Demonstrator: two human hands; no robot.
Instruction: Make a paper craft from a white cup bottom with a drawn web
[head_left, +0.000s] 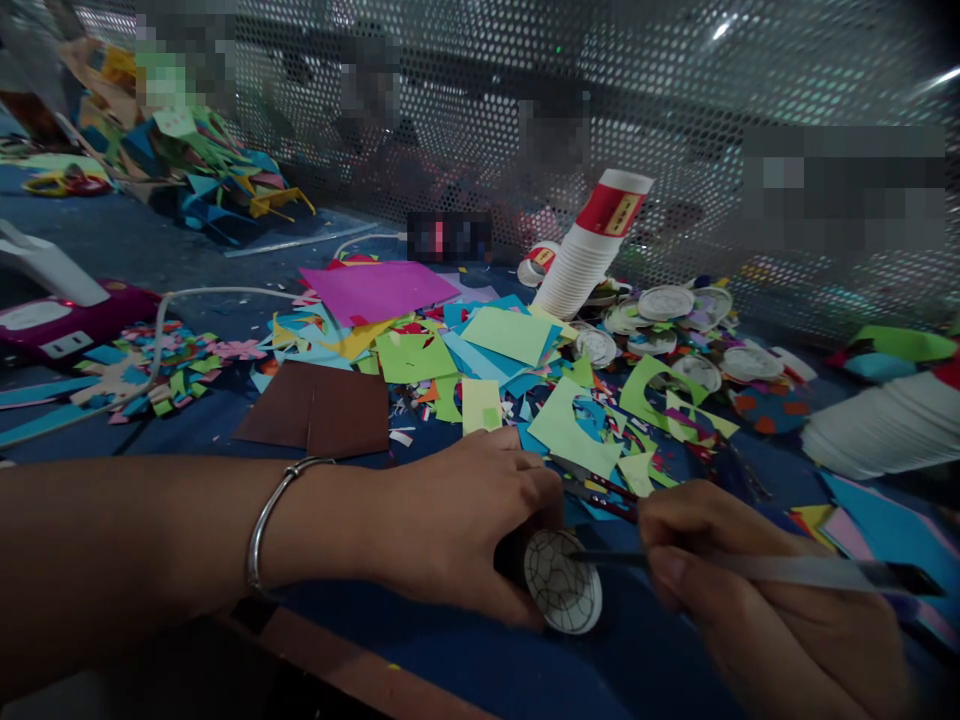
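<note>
From my remote seat, left to right: a pink device (67,322) sits at the far edge of the blue table (450,650), with a cable running from it across paper scraps (176,375). My left forearm lies across the foreground with a bangle (279,520) on the wrist. Behind it are a brown sheet (315,408) and, farther back, a magenta sheet (375,288).

The left hand (457,525) is curled around a dark cup (562,582) lying on its side, gripping it from the left. The cup sits at the fingertips, just right of the palm and between my two hands. Its white, line-marked base faces me.

Well behind it, a stack of cups (592,245) leans among cut discs (664,302).

A pen (787,570) points left, its tip touching the upper part of the white base. The right hand (772,610) is closed around the pen, pinching it just beside the cup. At far right lies a white pile (885,420). A perforated wall (675,90) backs the table.
</note>
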